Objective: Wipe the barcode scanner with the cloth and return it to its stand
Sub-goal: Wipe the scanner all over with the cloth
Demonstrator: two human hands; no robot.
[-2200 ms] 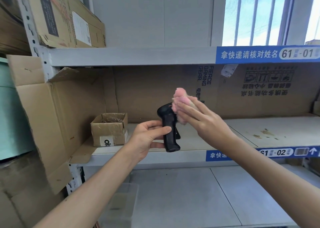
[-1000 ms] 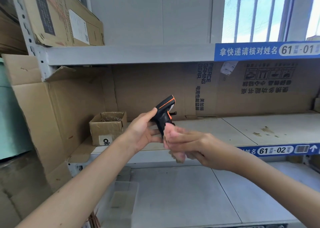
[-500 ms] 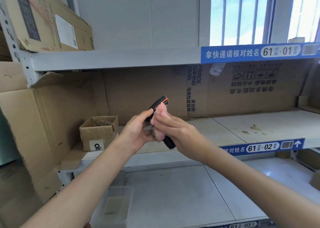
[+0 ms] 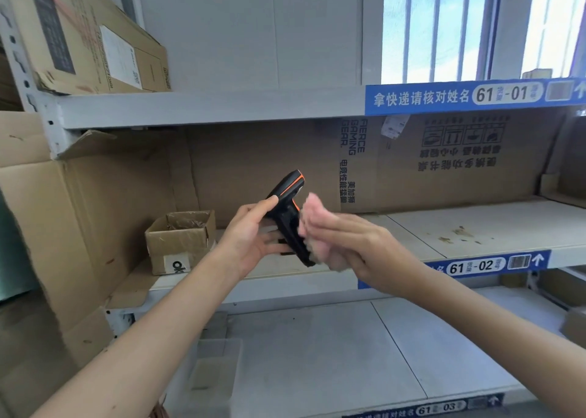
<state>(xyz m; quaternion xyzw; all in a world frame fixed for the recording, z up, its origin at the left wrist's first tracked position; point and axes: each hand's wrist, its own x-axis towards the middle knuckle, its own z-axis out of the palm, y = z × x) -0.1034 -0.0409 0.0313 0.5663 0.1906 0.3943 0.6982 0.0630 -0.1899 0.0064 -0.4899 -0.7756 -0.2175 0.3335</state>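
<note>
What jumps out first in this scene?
At centre, the left hand grips a black barcode scanner with orange trim while the right hand presses a pink cloth against its handle. Behind, blue shelf labels with white lettering stand out on the grey shelving.

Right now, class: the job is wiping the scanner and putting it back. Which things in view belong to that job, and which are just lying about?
Job:
scanner, held in the left hand
pink cloth, pressed on it by the right hand

Lying about:
small open box
big box on the top shelf
clear tub on the bottom shelf

No stand is in view.
</note>
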